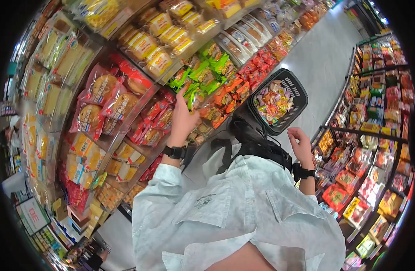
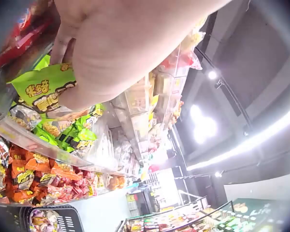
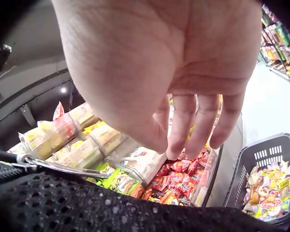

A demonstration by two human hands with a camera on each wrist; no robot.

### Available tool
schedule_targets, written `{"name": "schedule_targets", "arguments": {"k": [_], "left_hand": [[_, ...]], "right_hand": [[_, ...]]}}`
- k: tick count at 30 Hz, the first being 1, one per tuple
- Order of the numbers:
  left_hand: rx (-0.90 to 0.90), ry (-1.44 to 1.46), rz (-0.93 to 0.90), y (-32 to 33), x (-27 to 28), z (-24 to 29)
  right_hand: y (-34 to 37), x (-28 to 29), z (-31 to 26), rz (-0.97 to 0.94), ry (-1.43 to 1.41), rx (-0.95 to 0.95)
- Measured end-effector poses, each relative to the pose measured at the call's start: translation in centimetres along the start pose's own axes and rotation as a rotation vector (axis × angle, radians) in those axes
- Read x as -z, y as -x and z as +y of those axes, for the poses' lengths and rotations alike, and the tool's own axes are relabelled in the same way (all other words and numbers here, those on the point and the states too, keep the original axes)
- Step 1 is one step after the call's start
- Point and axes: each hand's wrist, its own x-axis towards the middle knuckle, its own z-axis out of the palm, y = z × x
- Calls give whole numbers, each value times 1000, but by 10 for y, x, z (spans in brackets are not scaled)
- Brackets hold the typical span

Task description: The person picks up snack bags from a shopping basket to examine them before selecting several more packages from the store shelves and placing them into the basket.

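Observation:
My left hand point(image 1: 185, 121) reaches to the shelf on the left and pinches a green snack packet point(image 2: 41, 89) between thumb and fingers, as the left wrist view shows. Below and around it lie more green packets point(image 1: 212, 67) in a clear-fronted bin. My right hand point(image 1: 300, 144) hangs at my side with its fingers loosely bent and nothing in them. Just ahead of that hand is a black shopping basket point(image 1: 300, 101) holding many small wrapped sweets point(image 1: 273, 101). The right wrist view shows the palm above the shelf edge, with the basket to the right.
Orange packets point(image 1: 225, 99) and red packets point(image 1: 261, 63) fill bins beside the green ones. Round packaged cakes point(image 1: 103, 88) lie nearer on the left, with yellow-labelled cakes point(image 1: 160, 61) higher up. A grey aisle floor point(image 1: 322, 58) separates these from a stocked rack point(image 1: 374, 135) on the right.

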Motion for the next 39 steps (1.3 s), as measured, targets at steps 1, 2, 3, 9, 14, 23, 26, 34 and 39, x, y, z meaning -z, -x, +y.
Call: {"name": "schedule_targets", "arguments": {"k": [1,2,3,9,14,23,26,34,39], "left_hand": [[-53,-34,16,-8,0,0],[-106,-68,31,-16,1,-3],[-159,-103,49,-23,1,-2],[-253,-313,63,-42,-14,6],[-253,-478,44,-59,-39,-17],[-172,-833,160,-48,-76,16],[-233,-849,312,-22,-105,47],[23,-262,-642,57,-231,26],[114,-290,-722,35,-312,-9]], "right_hand": [[10,3,3,25,-1,-19],[19,5,7,45,-10,-35],[27,7,12,64,-20,-49],[53,23,55,123,-89,-116],[62,62,97,208,-160,-140],[79,152,208,264,-177,-216],[77,165,235,245,-198,-230],[35,165,273,67,-226,-285],[-2,186,264,15,-140,-354]]}}
